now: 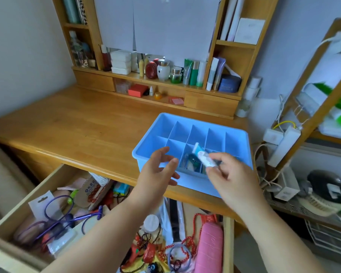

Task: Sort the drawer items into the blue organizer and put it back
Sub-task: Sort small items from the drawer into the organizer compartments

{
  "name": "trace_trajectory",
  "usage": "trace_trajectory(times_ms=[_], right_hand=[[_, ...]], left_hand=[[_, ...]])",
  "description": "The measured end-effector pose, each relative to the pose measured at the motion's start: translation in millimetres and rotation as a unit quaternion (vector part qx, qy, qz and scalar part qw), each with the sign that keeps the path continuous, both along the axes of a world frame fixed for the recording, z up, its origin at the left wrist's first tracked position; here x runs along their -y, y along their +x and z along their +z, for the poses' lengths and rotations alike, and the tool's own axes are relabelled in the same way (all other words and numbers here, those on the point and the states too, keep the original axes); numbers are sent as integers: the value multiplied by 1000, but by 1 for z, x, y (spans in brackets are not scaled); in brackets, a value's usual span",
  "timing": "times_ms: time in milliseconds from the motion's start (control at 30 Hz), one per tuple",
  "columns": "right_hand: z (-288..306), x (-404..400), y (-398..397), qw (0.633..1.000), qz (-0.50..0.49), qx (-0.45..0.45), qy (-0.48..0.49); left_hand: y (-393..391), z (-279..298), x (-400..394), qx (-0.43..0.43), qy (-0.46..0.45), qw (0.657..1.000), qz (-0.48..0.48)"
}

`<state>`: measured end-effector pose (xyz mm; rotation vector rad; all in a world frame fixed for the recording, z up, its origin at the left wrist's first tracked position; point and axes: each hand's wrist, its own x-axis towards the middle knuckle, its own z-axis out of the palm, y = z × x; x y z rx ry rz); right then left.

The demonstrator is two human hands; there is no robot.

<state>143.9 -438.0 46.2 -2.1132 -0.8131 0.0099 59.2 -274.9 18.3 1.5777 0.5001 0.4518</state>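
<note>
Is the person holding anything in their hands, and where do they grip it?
The right hand pinches a small white tube by its near end; the left hand is open, holding nothing.

Single head-worn view, wide-angle, looking forward and down from above the worktop. Close over both forearms, with the left hand and right hand near frame centre above the organizer. Open drawer along the bottom edge, shelves and wall at top. Edges bent by the lens.
</note>
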Motion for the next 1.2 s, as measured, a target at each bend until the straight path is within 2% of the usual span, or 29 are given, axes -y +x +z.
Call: trace_trajectory(times_ms=[67,133,300,433,567,667,733,800,900,967,1067,1133,1200], right_hand=[[6,-3,22,998,-21,18,-57],[8,-19,37,996,-18,27,-85],[-8,-67,43,971,28,127,-199],[-21,-65,44,969,48,151,-188],[-32,-58,41,942,68,202,-261],[-35,-56,36,949,48,229,-214],[-34,-51,29,962,33,242,-118],[-39,-44,16,950,34,308,-38],[-67,-34,-22,925,135,353,-24],[-98,-32,-40,930,201,292,-97],[-141,-40,-48,945,210,80,-239],[-162,-52,-45,940,185,15,-286],[-173,-70,-44,939,173,-11,-297]], left_hand=[[-9,-11,-12,-34,173,984,16],[-17,-21,-21,-48,266,963,9],[-28,-35,-37,-21,317,947,-39],[-28,-36,-47,-9,311,948,-58],[-29,-38,-49,-5,308,949,-73],[-32,-33,-49,-15,344,935,-79],[-41,-34,-49,5,366,929,-57],[-57,-46,-50,22,380,925,-12],[-86,-84,-60,-64,362,929,37],[-104,-113,-70,-172,323,930,37],[-126,-144,-80,-287,312,906,13],[-131,-153,-81,-294,318,901,18],[-129,-156,-80,-281,326,903,26]])
